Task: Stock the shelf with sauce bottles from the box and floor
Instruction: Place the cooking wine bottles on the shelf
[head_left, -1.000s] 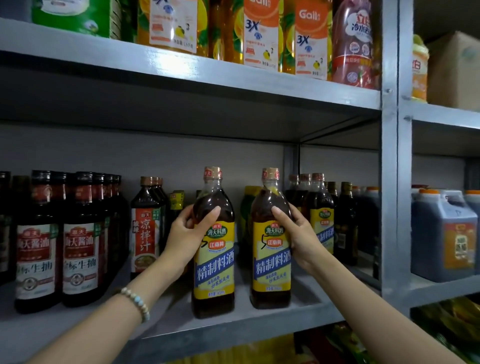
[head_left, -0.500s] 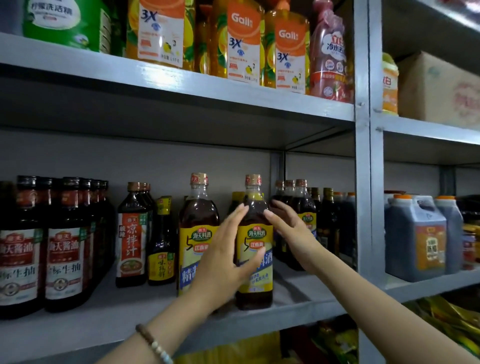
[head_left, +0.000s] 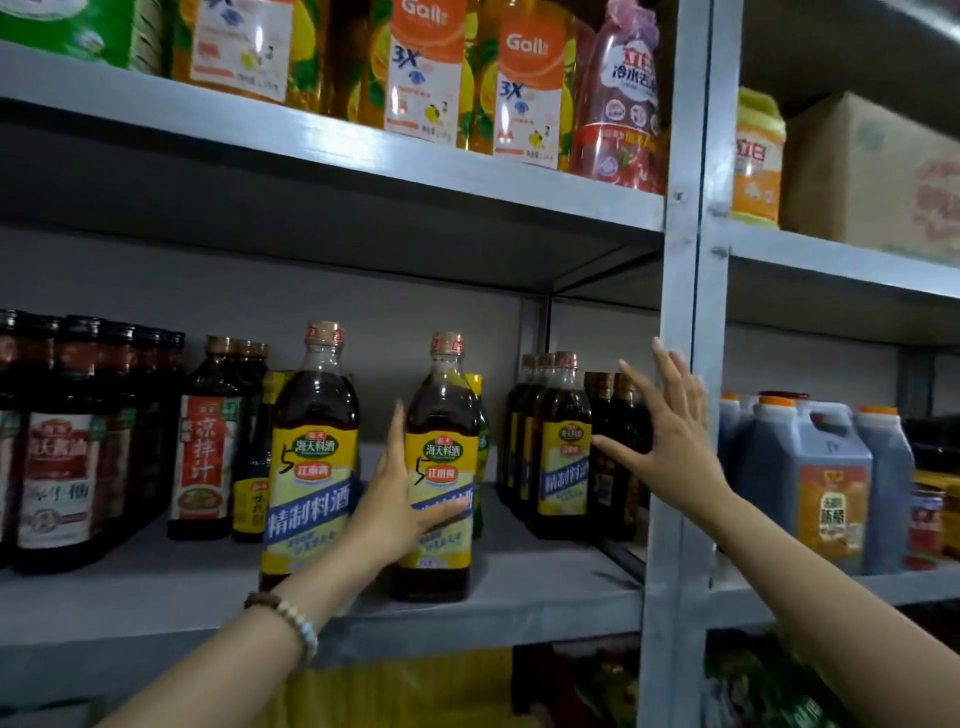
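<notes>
Two tall dark sauce bottles with yellow and blue labels stand upright near the front of the grey middle shelf (head_left: 545, 597): the left bottle (head_left: 314, 457) and the right bottle (head_left: 444, 415). My left hand (head_left: 397, 506) lies between them with straight fingers, its thumb across the right bottle's label. My right hand (head_left: 667, 431) hovers spread open in the air to the right, in front of a row of matching bottles (head_left: 563, 452), touching nothing.
Dark soy sauce bottles (head_left: 62, 441) fill the shelf's left side. A grey upright post (head_left: 680, 364) stands just right of my right hand. Large jugs (head_left: 810, 478) sit beyond it. Orange detergent bottles (head_left: 524, 88) line the shelf above.
My right hand has let go of the right bottle and moved right and up, fingers spread. My left hand has shifted from the left bottle to the right one. The view panned left.
</notes>
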